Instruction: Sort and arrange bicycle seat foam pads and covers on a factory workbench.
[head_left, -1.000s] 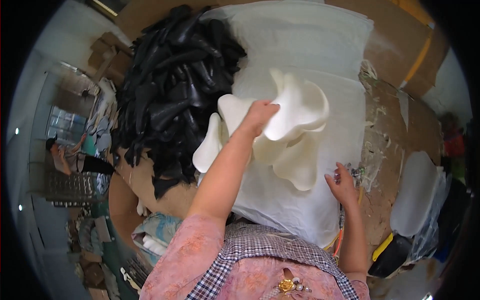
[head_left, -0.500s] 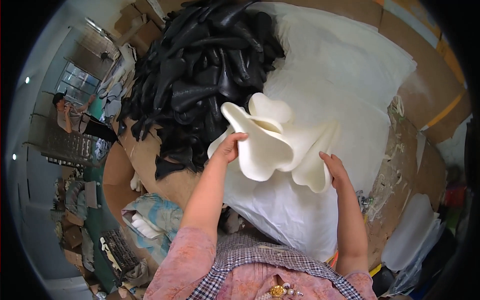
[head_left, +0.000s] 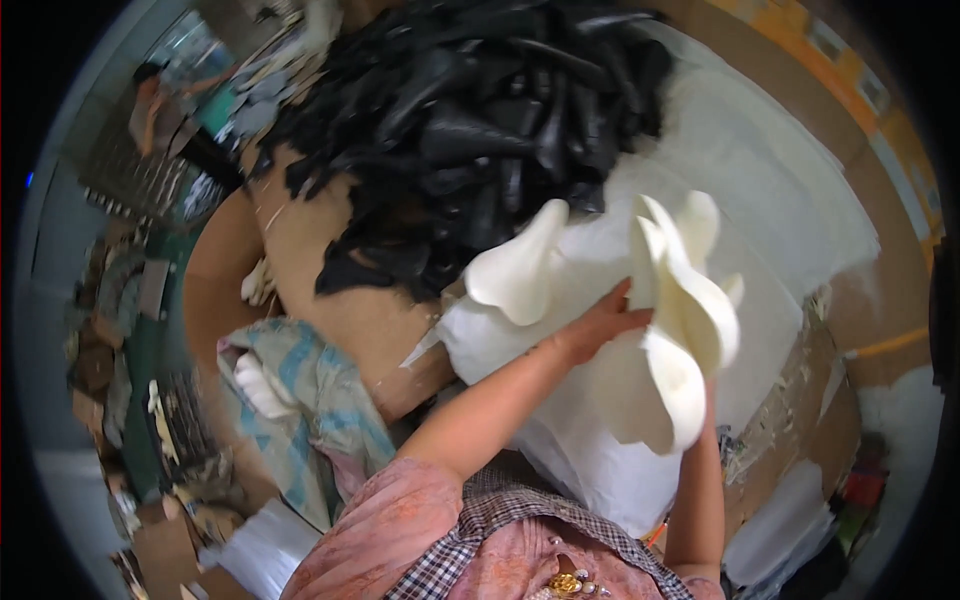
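Several cream, saddle-shaped foam pads (head_left: pixel 705 310) are bunched upright, some tilted, above the white sheet. My left hand (head_left: pixel 605 320) reaches in from the left and grips the bunch at its near-left edge, its fingertips partly behind a pad. My right forearm (head_left: pixel 700 490) rises beneath the bunch; the right hand itself is hidden behind the pads. To the left a single cream foam pad (head_left: pixel 520 268) rests on the white sheet (head_left: pixel 790 210), apart from both hands. The lower pads in the bunch are smeared by motion.
A big heap of glossy black saddle-shaped pieces (head_left: pixel 470 130) lies beyond, on brown cardboard (head_left: pixel 320 290). At the lower left stands a blue-and-white woven sack (head_left: pixel 310 400) with white pieces inside. A person (head_left: pixel 165 120) stands at the far left.
The bunch of pads has moved right, and my left hand has moved right with it. One pad now lies separately on the left. The view has shifted.
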